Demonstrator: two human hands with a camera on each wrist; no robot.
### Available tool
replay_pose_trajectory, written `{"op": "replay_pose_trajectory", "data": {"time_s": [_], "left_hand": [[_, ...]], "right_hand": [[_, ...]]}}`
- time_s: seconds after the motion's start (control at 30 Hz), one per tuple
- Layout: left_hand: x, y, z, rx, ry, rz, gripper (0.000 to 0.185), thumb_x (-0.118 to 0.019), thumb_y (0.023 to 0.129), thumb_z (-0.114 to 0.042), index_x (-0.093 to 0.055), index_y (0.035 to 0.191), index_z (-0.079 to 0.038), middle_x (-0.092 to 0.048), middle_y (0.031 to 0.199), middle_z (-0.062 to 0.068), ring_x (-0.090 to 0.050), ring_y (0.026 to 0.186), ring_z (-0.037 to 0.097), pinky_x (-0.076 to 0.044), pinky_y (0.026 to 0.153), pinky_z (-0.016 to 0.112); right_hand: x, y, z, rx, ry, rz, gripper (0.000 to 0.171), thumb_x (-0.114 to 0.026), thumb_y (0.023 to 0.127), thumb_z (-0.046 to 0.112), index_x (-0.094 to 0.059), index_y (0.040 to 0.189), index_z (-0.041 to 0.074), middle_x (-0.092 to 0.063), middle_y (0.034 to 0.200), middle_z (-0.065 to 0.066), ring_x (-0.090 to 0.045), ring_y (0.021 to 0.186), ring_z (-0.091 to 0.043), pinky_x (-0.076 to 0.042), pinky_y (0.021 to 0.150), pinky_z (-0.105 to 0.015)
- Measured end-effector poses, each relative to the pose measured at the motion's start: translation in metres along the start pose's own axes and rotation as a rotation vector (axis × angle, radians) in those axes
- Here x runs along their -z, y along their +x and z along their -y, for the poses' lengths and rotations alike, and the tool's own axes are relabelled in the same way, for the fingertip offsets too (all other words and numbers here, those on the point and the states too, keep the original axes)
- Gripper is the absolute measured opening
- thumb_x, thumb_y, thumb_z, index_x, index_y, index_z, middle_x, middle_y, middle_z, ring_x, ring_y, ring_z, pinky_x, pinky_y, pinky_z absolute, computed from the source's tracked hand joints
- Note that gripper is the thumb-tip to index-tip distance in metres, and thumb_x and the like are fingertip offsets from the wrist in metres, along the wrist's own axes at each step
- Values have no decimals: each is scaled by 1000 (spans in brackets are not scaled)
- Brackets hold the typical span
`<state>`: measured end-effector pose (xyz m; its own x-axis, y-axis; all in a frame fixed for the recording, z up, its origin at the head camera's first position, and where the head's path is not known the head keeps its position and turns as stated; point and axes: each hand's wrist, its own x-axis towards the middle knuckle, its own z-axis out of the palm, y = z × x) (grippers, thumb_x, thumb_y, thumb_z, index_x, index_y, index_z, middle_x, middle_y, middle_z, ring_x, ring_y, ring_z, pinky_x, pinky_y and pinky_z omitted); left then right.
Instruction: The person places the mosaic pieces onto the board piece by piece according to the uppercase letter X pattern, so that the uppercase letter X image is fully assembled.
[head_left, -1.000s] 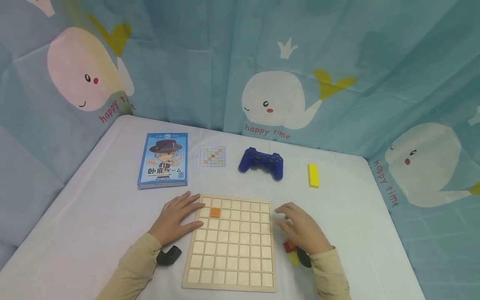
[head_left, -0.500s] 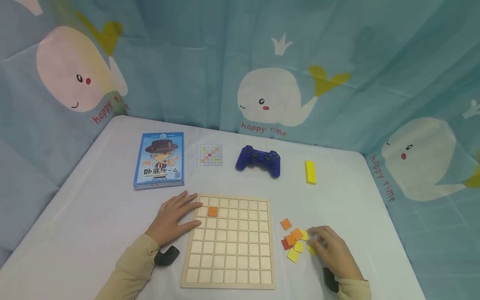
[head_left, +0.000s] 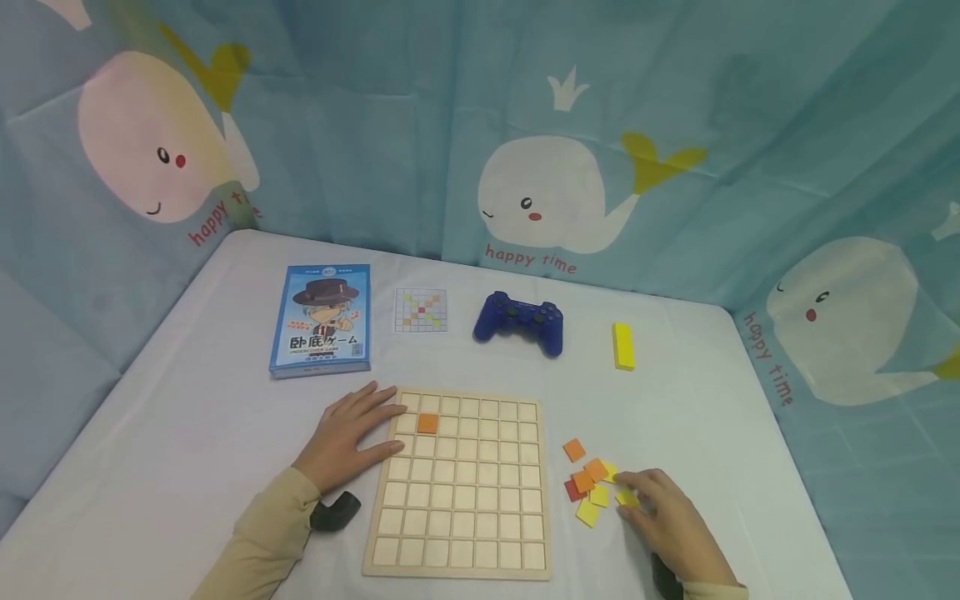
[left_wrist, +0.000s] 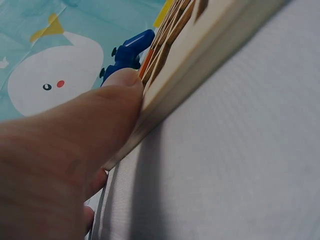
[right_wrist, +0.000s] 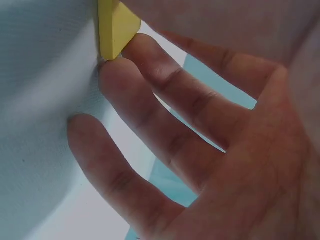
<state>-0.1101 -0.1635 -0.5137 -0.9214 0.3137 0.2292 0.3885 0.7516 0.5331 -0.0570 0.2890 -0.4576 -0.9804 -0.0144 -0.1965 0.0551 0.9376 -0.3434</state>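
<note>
A pale wooden grid board (head_left: pixel 465 473) lies in front of me, with one orange square tile (head_left: pixel 427 423) in a cell of its second row. My left hand (head_left: pixel 348 437) rests at the board's upper left edge, fingers spread; in the left wrist view its thumb (left_wrist: pixel 112 95) touches the rim. Right of the board, my right hand (head_left: pixel 667 517) has thumb and fingers on either side of a yellow square tile (head_left: pixel 627 497), pinching it close to the table. In the right wrist view that tile (right_wrist: pixel 117 30) sits by the fingertips, partly covered by the hand.
Between board and right hand lie loose tiles: several yellow ones (head_left: pixel 588 512), orange ones (head_left: pixel 574 450) and a red one (head_left: pixel 573 490). Farther back are a blue game box (head_left: pixel 320 321), a coloured pattern card (head_left: pixel 422 310), a blue game controller (head_left: pixel 519 322) and a yellow block (head_left: pixel 623 346).
My right hand has moved from beside the board's right edge, over the tile pile, to the yellow tile at the pile's right side. The left hand stays at the board.
</note>
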Motion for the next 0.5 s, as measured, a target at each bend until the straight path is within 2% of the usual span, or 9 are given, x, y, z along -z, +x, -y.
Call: {"op": "replay_pose_trajectory", "data": {"time_s": [0.37, 0.5], "left_hand": [[1, -1, -2, 18, -9, 12, 50, -68, 84, -47, -60, 129, -25, -46, 147, 1, -29, 142, 31, -22, 111, 58], [2, -1, -1, 26, -5, 21, 51, -68, 85, -48, -60, 129, -25, -45, 148, 1, -29, 142, 31, -22, 112, 58]], "right_hand": [[-1, -3, 1, -49, -51, 40, 42, -79, 78, 18, -62, 114, 5, -60, 103, -4, -59, 91, -17, -54, 84, -46], [0, -3, 4, -37, -64, 15, 42, -78, 79, 15, -61, 116, 3, -61, 102, -4, -60, 90, -17, -55, 81, -43]]}}
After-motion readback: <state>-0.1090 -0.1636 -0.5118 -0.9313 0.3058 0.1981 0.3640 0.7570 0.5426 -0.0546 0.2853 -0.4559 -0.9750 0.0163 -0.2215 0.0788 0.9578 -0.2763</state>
